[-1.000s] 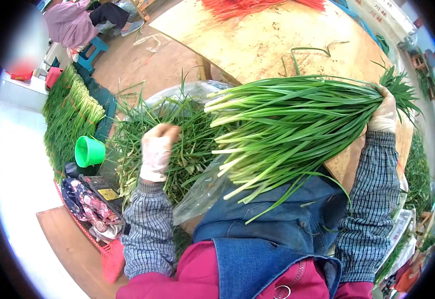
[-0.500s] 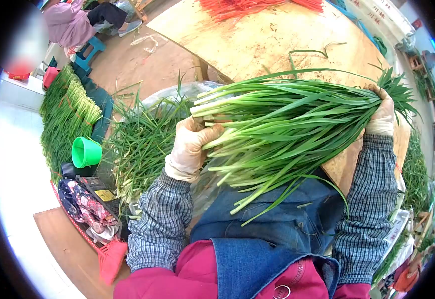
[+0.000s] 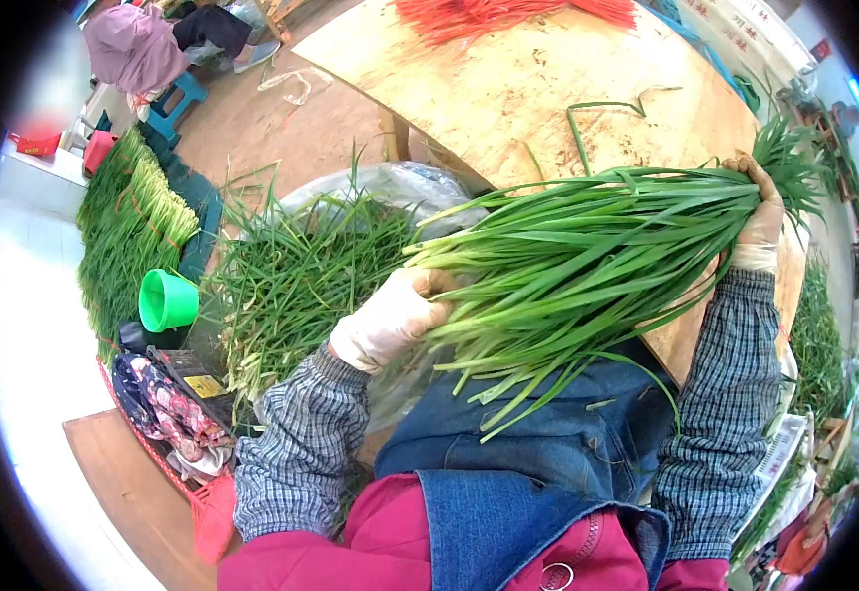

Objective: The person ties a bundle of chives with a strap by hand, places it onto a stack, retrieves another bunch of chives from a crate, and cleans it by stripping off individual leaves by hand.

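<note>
A large bunch of garlic chives (image 3: pixel 597 256) lies across the view, pale stem ends to the left and green leaf tips to the right. My gloved right hand (image 3: pixel 759 212) is wrapped round it near the leaf tips. My gloved left hand (image 3: pixel 395 315) is closed at the stem ends, thumb and fingers pinched on a few of the chives; exactly how many is hidden. Below the bunch is the blue denim apron (image 3: pixel 528 424) on my lap. Left of the bunch, a heap of loose green leaves (image 3: pixel 301 266) sits on clear plastic.
A wooden table (image 3: pixel 508 108) carries red ties (image 3: pixel 498 15) at its far end and a stray leaf. On the left are stacked chive bundles (image 3: pixel 134 227), a green bucket (image 3: pixel 167 300) and a blue stool (image 3: pixel 175 106) near a seated person (image 3: pixel 134 44). More greens (image 3: pixel 819 355) lie at right.
My left hand has turned and shifted slightly down at the stem ends. The stem ends have moved a little right, and the bunch looks more gathered. My right hand keeps its hold.
</note>
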Tool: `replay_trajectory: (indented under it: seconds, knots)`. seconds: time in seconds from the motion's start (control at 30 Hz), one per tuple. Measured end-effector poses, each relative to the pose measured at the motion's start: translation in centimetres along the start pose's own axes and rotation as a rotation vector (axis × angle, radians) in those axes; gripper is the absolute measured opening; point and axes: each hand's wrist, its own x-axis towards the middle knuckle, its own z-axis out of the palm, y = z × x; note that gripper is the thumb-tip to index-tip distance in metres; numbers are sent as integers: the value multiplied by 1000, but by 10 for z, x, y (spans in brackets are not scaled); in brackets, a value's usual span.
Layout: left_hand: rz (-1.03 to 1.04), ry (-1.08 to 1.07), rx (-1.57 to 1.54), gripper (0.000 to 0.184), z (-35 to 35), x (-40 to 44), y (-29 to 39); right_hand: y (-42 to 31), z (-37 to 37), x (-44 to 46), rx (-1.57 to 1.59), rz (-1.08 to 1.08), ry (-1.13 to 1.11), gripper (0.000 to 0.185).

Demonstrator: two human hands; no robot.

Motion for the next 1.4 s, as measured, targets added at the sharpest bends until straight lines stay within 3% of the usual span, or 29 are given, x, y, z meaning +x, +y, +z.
replay_trajectory:
  seconds: [0.07,0.2,0.27,0.33,0.37,0.4,0.43,0.47,0.53,0.57,0.67,0.7,0.8,0.83,0.9,0.93,0.97,1.0,1.03,1.13,1.2,1.33,1.37,1.4]
  knots:
    - [-178,46,258,19,-14,-12,6,2,-6,3,6,-9,-24,16]
    - [-217,361,650,17,-80,-69,-44,4,-18,4,46,8,-16,18]
    - [-423,467,1443,11,-123,-106,-86,5,-15,4,79,27,-11,19]
    - [-376,553,1849,7,-119,-123,-80,6,-5,3,39,5,71,16]
    - [-308,528,1688,5,-106,-113,-64,4,-2,2,13,-9,117,14]
    - [172,652,1450,15,-90,-101,-62,3,0,0,-19,-20,162,13]
    - [502,622,1205,24,-61,-80,-34,2,-9,6,-21,10,152,13]
    - [637,604,996,21,-36,-62,-21,2,-16,11,-1,25,77,14]
    - [575,499,1040,22,-2,-39,0,1,-27,16,42,48,-63,16]
    - [437,467,1139,14,12,-24,5,0,-24,13,49,45,-83,16]
    - [416,480,1267,10,22,15,-11,-1,-14,7,68,47,-25,15]
    - [516,449,1229,8,18,17,-14,-1,-7,4,-28,-17,112,15]
    - [583,461,947,7,7,0,-15,-1,-5,-2,3,-35,63,13]
    - [614,485,955,9,-8,-14,-25,-1,-7,-6,79,-17,-101,14]
    - [485,605,1155,6,-39,-43,-29,0,-30,6,206,-14,-184,23]
    - [689,748,1171,6,-63,-59,-46,1,-39,8,267,-16,-224,27]
    - [212,653,1445,6,-81,-85,-43,3,-42,4,390,17,-287,28]
    - [-110,671,1640,6,-110,-103,-76,3,-46,2,394,15,-297,27]
    - [-396,593,1702,8,-114,-108,-68,2,-47,1,400,9,-310,26]
    - [193,769,1374,19,-83,-89,-44,0,-49,-1,415,5,-325,20]
    - [388,540,929,39,-47,-57,-11,-2,-43,-3,426,3,-387,19]
    - [439,396,680,50,14,-3,23,-5,-43,-5,404,-31,-328,19]
    - [363,215,628,46,18,-2,20,-7,-41,-7,417,-30,-349,18]
    - [532,193,698,37,17,4,-7,-8,-40,-10,423,-43,-402,18]
